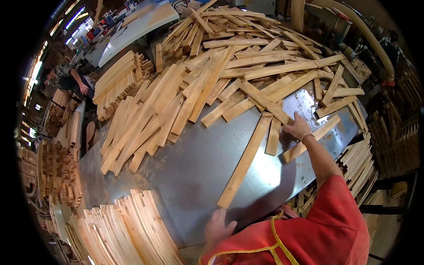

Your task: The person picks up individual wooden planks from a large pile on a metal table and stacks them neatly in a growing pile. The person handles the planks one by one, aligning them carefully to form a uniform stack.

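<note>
My right hand (298,128) reaches across the metal table (194,176) and grips the near end of a wooden slat (266,103) that slants over other slats. A shorter slat (312,138) lies under my right wrist. My left hand (216,229) is by the table's near edge, thumb spread from the fingers. Its fingertips are close to the near end of a long slat (245,163); whether they touch it I cannot tell. That long slat points away from me, its far end beside the slat in my right hand.
A large loose heap of slats (238,48) covers the table's far side. Neat stacks stand at the near left (128,229) and far left (117,81). More slats (360,159) are stacked beyond the right edge. A ribbed hose (375,35) hangs at the back right. Another person (68,77) stands far left.
</note>
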`<state>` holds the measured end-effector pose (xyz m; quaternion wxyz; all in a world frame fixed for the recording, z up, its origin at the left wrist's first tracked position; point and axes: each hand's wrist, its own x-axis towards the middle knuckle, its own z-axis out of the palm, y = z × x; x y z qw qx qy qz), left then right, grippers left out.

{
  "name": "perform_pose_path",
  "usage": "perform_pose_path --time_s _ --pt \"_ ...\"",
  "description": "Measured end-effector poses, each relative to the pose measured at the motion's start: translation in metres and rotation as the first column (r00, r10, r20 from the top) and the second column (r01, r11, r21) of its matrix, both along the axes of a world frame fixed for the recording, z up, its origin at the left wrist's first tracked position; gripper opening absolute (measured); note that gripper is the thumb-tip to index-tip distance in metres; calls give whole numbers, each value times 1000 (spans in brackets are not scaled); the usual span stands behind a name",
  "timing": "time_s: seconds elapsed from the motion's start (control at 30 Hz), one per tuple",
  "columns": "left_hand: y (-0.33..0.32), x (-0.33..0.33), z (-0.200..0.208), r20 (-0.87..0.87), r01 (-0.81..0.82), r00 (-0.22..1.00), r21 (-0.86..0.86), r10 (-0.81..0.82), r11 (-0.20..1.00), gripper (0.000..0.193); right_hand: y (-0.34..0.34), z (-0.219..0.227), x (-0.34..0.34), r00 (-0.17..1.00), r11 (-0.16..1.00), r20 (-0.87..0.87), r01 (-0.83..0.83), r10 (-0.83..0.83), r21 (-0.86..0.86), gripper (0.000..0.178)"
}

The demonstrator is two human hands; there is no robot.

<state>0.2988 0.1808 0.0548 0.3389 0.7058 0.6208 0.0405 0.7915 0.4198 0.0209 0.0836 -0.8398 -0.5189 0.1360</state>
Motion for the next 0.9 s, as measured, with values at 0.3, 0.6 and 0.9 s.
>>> perform_pose_path --time_s 0.3,0.6,0.9 --pt "20 3 4 -16 28 1000 95 -27 995 79 -27 -12 -85 871 949 -387 -313 303 41 61" --pt "30 -44 -18 870 -745 -209 -437 446 504 73 -159 17 -348 397 523 -361 -759 844 388 79" --pt "-16 -190 5 -10 -752 655 98 756 652 64 -184 24 -270 515 574 -284 -796 809 191 78"
